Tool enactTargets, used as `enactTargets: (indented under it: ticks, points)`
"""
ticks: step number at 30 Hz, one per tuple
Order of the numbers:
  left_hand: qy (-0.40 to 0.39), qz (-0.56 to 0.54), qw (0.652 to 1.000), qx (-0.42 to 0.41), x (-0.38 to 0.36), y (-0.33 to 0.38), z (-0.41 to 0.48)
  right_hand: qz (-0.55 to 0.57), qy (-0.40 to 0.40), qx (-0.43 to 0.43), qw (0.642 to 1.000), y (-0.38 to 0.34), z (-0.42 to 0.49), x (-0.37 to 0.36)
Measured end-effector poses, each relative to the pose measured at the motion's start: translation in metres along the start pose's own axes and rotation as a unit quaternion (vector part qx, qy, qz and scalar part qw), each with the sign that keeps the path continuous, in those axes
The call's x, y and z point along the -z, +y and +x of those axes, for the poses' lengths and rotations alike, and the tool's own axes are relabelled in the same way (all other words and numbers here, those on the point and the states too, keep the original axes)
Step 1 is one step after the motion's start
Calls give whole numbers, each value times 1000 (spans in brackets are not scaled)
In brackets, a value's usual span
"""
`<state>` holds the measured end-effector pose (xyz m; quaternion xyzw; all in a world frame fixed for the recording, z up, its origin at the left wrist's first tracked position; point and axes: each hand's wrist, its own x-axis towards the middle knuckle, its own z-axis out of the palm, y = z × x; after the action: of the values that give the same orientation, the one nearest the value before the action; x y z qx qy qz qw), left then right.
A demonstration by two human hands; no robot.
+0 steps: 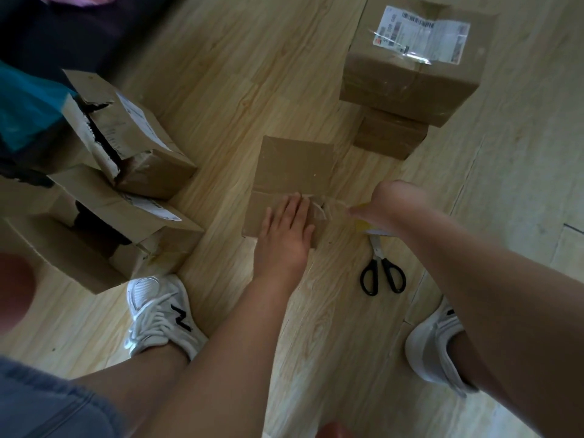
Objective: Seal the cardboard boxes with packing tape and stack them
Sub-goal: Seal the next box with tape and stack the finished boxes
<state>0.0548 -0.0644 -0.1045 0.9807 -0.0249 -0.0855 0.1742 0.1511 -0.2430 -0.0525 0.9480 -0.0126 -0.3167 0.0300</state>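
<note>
Pale wood flooring (221,74) is bearing the small brown cardboard box (294,165) centrally; left hand (284,235) is pressing it flat-fingered, right hand (392,203) is clutching the yellow tape roll (363,224); pulling taut and straight looks best.

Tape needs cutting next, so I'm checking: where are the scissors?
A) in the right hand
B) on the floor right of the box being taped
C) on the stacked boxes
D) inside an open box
B: the scissors lie flat on the floor just right of the box, with neither hand touching them.
</note>
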Motion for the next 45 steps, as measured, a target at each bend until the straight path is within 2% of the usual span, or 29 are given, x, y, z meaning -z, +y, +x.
enactTargets:
  ticks: [3,9,13,19,21,25,27,33,40,42,45]
  points:
    - [-77,50,996,6,7,-15,5,6,-7,-2,1000,2,-7,-1]
    - [-136,111,984,-4,21,-28,10,62,3,-32,998,2,-17,-7]
    - [-120,56,991,3,28,-28,11,38,17,-44,998,0,-19,-7]
    - [-119,57,991,-5,28,-29,2,29,0,-46,999,-1,-17,-3]
    - [-91,43,995,12,27,-20,4,36,-9,-44,998,-2,-15,-9]
    - [27,-32,997,60,28,9,17,56,-32,-59,996,0,-13,-22]
    - [44,-7,993,108,30,17,27,74,-40,-67,994,3,-13,-30]
    - [-56,77,990,102,-2,16,31,105,-35,-76,991,3,-10,-41]
    - [-81,89,987,105,-3,16,31,108,-36,-79,990,3,-7,-44]
    - [-80,51,992,82,3,14,29,110,-37,-80,990,2,-7,-43]
    - [-89,18,996,5,7,15,10,107,-42,-84,990,1,-9,-41]
